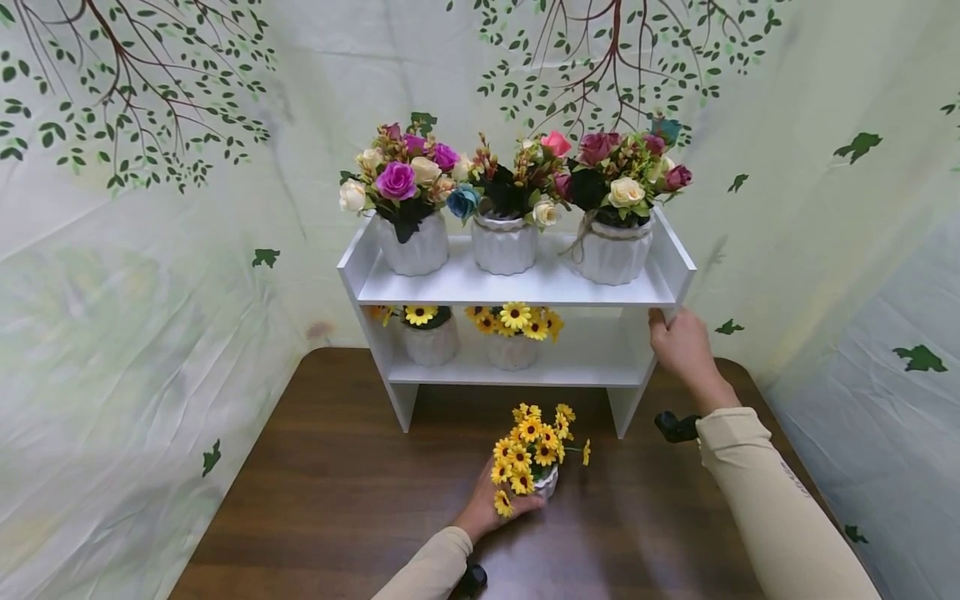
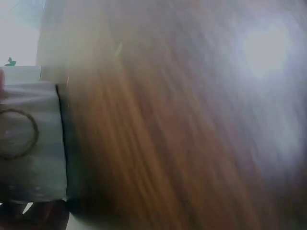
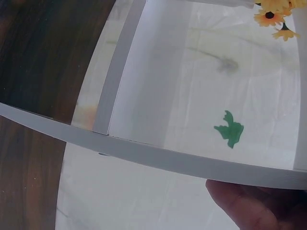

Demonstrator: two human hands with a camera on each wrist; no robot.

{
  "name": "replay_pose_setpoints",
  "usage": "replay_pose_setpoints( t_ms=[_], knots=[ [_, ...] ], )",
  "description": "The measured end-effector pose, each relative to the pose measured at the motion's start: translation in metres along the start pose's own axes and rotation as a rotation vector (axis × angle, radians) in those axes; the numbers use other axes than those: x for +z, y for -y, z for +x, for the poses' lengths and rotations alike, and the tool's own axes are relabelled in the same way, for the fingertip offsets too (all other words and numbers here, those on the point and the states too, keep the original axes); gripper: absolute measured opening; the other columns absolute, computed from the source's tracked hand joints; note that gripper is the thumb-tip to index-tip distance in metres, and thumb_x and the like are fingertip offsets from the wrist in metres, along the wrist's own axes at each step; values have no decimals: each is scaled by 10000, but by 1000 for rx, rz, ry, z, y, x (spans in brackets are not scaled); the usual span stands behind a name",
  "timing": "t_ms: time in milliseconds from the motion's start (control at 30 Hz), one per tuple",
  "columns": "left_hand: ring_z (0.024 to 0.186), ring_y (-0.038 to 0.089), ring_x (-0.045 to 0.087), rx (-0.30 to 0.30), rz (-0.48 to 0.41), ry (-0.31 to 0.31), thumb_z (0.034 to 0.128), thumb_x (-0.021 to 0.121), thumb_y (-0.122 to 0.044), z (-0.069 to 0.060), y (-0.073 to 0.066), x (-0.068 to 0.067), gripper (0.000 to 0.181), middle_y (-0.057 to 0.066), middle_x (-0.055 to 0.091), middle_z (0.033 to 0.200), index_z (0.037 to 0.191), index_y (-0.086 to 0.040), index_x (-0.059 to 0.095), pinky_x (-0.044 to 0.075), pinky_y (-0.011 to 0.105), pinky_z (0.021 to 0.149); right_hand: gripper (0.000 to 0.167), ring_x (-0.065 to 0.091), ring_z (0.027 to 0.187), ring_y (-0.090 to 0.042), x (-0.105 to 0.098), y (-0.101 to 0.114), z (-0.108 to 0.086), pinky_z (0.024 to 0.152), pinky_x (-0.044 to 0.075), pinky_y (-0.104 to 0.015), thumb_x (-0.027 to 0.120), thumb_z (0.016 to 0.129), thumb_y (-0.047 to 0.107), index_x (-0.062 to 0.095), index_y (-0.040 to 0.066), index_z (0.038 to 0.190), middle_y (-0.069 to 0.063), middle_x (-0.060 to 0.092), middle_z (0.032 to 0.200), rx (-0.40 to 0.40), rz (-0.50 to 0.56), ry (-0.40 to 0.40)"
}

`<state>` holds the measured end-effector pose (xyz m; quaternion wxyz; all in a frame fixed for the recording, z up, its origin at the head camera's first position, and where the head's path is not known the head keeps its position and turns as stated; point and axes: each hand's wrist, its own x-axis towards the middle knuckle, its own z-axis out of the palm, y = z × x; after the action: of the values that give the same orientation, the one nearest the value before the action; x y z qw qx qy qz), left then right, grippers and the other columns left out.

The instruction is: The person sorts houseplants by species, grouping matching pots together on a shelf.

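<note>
My left hand (image 1: 487, 504) holds a small white pot (image 1: 547, 482) of yellow daisy-like flowers (image 1: 528, 446) above the brown table, in front of the shelf. In the left wrist view this pot (image 2: 31, 139) shows at the left edge with a twine loop on it, and dark fingers (image 2: 36, 215) below. My right hand (image 1: 684, 350) grips the right side panel of a white two-tier shelf (image 1: 517, 292) just under the upper board. In the right wrist view my fingers (image 3: 249, 203) touch the edge of that panel (image 3: 158, 158); part of the hand is out of frame.
On the upper board stand a left rose pot (image 1: 415, 246), a middle pot (image 1: 504, 247) and a right pot (image 1: 613, 250). Two pots of yellow flowers, a left one (image 1: 431, 342) and a middle one (image 1: 513, 353), stand on the lower board. Behind hangs a leaf-patterned cloth (image 1: 360, 50).
</note>
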<state>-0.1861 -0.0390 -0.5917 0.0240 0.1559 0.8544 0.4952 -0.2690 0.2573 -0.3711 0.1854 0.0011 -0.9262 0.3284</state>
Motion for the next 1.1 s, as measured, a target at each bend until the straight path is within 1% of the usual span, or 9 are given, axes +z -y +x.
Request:
replay_pose_setpoints(
  t_ms=[200,267,433,467,567,667,833,967,1100],
  knots=[
    [1269,246,570,-13,-1,-49,677,898,-409,0,-2,1,956,62,569,1398,1452,-121,419,480,470,1062,329,469,618,-288,0,0,1,518,353,-306,425,1021,164,572,-127,1062,-194,516,738,-6,3,0],
    [1264,245,578,2,8,-56,680,895,-414,0,-2,0,949,59,576,1394,1447,-115,424,486,468,1056,329,461,612,-285,0,0,1,516,351,-306,424,1021,160,572,-129,1074,-187,508,731,-8,0,-2],
    [1235,220,593,4,3,-60,681,891,-431,-3,-12,-9,912,30,598,1365,1427,-145,453,493,446,1040,317,457,604,-278,2,-1,1,517,356,-307,429,1020,159,581,-119,1037,-170,501,711,-7,7,0],
    [1224,208,598,0,-5,-58,676,893,-432,-3,-17,-13,895,18,608,1350,1417,-164,469,498,432,1035,319,460,606,-279,2,-1,1,519,357,-307,429,1021,162,583,-117,1036,-169,503,711,-5,10,4],
    [1156,183,630,27,13,-55,656,898,-446,2,-38,-28,839,-3,652,1273,1363,-193,524,530,377,979,331,470,622,-290,2,-1,0,532,361,-311,422,1023,164,584,-122,1056,-185,516,729,-6,4,11],
    [1103,161,654,76,50,-52,638,906,-454,11,-62,-46,802,-15,681,1211,1319,-209,560,553,345,928,338,478,632,-308,1,-1,0,541,363,-319,421,1023,162,586,-127,1078,-207,534,750,-13,-3,4],
    [1107,148,644,102,76,-40,632,913,-447,24,-95,-73,809,-18,671,1207,1316,-211,552,554,383,934,330,486,636,-312,1,0,1,547,365,-326,430,1017,166,593,-121,1014,-209,543,745,-21,-6,-1],
    [1134,154,632,115,112,-30,630,918,-442,32,-111,-86,847,-14,654,1239,1344,-205,529,545,409,954,326,492,635,-308,1,0,1,543,369,-324,430,1017,165,591,-118,999,-199,539,731,-14,-5,14],
    [1169,146,622,160,129,-22,635,920,-438,44,-123,-89,881,-29,639,1280,1383,-232,502,536,409,970,335,500,655,-324,1,0,1,547,378,-328,428,1017,167,589,-126,1028,-217,546,755,-5,-5,11]
  ],
)
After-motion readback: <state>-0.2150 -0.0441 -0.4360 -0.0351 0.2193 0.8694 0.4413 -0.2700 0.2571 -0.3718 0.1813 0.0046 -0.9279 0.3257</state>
